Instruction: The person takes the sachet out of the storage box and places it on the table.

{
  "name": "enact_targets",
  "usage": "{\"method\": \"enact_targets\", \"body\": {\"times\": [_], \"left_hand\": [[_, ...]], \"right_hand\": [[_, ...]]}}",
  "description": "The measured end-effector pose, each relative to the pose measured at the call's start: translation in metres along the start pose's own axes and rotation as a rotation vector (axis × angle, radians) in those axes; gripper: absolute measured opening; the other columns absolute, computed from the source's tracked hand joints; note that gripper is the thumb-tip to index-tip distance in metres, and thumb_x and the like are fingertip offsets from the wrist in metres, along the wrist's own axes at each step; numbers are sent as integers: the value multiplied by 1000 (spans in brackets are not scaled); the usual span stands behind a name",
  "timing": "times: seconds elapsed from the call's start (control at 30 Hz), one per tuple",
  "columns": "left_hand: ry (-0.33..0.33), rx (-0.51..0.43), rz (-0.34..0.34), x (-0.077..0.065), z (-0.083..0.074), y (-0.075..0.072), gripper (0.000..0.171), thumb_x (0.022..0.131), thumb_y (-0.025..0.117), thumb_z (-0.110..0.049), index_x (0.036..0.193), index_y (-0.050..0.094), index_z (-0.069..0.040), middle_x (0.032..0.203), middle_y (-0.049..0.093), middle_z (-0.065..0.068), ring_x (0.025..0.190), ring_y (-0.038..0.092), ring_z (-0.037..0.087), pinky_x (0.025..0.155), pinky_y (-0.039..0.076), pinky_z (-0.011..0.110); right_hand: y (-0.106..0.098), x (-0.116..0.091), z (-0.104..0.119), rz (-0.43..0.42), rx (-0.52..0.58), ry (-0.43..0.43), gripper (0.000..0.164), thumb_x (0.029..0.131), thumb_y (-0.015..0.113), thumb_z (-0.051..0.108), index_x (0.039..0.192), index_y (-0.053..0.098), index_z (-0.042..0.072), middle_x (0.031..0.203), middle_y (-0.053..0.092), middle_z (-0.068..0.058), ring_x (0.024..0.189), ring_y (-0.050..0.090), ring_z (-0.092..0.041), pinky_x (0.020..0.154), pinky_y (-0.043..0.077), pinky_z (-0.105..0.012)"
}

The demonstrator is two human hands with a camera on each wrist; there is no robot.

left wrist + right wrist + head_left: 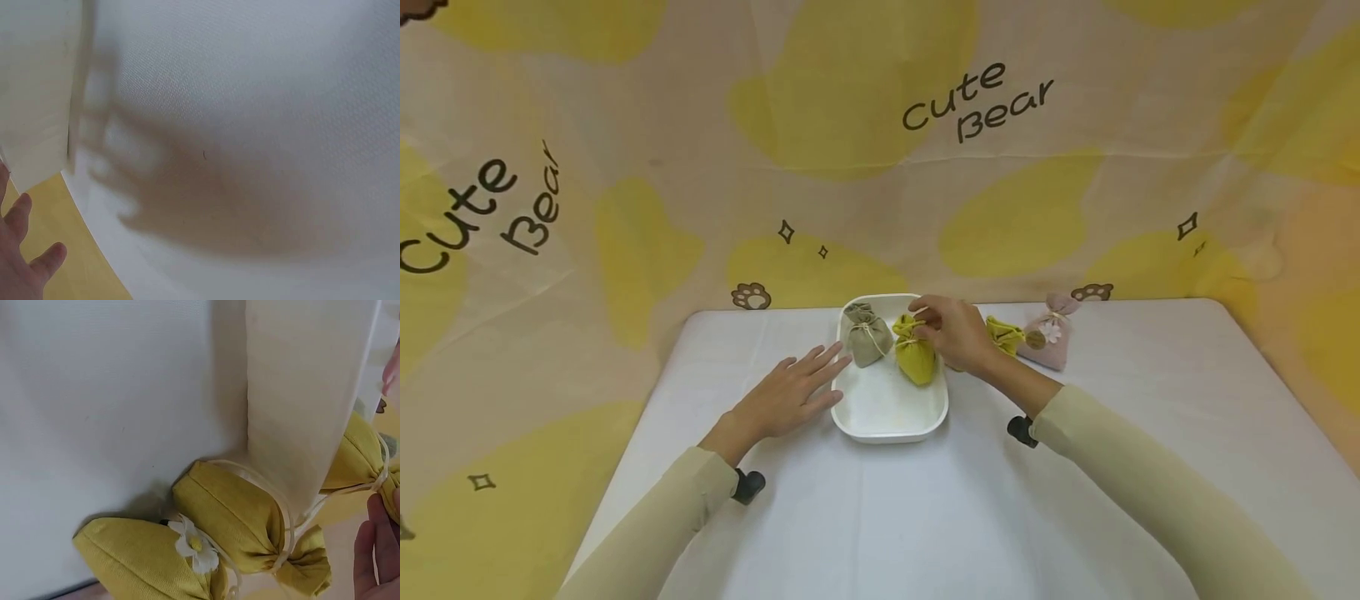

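Observation:
In the head view my right hand (958,333) pinches the gathered neck of a yellow drawstring pouch (916,362), which hangs over the right part of a white tray (887,437). The right wrist view shows the fingers of that hand (378,550) at the neck of the held pouch (353,456), beyond the tray's wall (306,387). A grey-green drawstring pouch (868,340) stands in the tray's far left part. My left hand (793,392), fingers spread and fairly straight, is at the tray's left rim; its fingertips overlap the rim.
Right of the tray lie two more yellow pouches: one (231,515) against its wall, another (137,556) with a white flower (197,545). A pink pouch (1047,343) lies beyond them. Behind the white-covered table (880,517) hangs a patterned cloth (865,200).

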State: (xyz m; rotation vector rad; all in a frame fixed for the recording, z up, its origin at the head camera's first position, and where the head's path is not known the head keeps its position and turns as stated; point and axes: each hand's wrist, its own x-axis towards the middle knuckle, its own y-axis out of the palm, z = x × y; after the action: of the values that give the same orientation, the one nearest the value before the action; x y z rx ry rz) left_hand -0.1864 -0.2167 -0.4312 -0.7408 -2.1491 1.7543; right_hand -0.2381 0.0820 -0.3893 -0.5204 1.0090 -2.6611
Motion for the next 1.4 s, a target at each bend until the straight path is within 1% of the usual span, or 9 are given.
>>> {"method": "enact_targets", "body": {"times": [0.13,0.3,0.53,0.77,0.93,1.07,1.2,1.4], "left_hand": [[4,1,-8,0,0,0,65,103,30,-61,159,24,-30,166,12,-5,151,19,29,116,23,60],[3,-1,-7,-1,-1,0,65,103,31,-60,159,24,-29,166,12,-5,151,18,28,116,22,59],[2,-11,-8,-3,-2,-2,64,103,33,-59,159,25,-28,166,13,-4,151,18,29,116,22,59],[6,-3,-16,-2,-1,0,64,103,32,-59,159,25,-29,166,13,-5,151,19,29,116,23,59],[8,-7,-15,-2,-1,1,64,103,32,-60,159,25,-29,166,13,-5,151,19,29,116,22,60],[7,-1,-12,-1,-1,0,64,103,32,-59,159,25,-29,166,13,-5,151,19,28,116,22,60],[5,-2,-9,-1,-1,-1,64,103,32,-59,159,25,-29,166,13,-5,151,19,28,116,22,59],[6,-7,-11,-2,-2,-1,64,104,33,-58,159,25,-28,166,13,-5,151,19,28,116,22,59]], "right_hand": [[-7,-4,2,-42,17,-44,30,88,73,-2,117,69,1,109,74,-14,95,73,-28,83,59,-39],[-22,-9,8,-84,47,-97,31,86,74,-3,116,68,1,107,74,-14,92,73,-27,82,59,-38],[-42,-12,15,-63,51,-100,32,88,74,-1,119,68,3,105,74,-12,89,70,-24,80,58,-39],[-57,-20,14,-44,3,-139,32,88,72,-3,119,67,4,107,74,-12,90,71,-25,80,58,-39],[-69,-32,7,-42,6,-171,34,85,73,-8,117,68,2,105,74,-14,90,71,-27,80,58,-40],[-77,-43,-2,-36,-2,-174,33,85,72,-9,116,68,2,104,74,-14,89,71,-27,79,58,-40],[-82,-53,-15,-24,-12,-146,32,86,72,-9,116,68,1,105,73,-14,89,71,-27,79,59,-40],[-84,-66,-35,8,-12,-87,29,87,70,-8,115,69,-2,104,73,-15,90,72,-29,79,59,-41]]}}
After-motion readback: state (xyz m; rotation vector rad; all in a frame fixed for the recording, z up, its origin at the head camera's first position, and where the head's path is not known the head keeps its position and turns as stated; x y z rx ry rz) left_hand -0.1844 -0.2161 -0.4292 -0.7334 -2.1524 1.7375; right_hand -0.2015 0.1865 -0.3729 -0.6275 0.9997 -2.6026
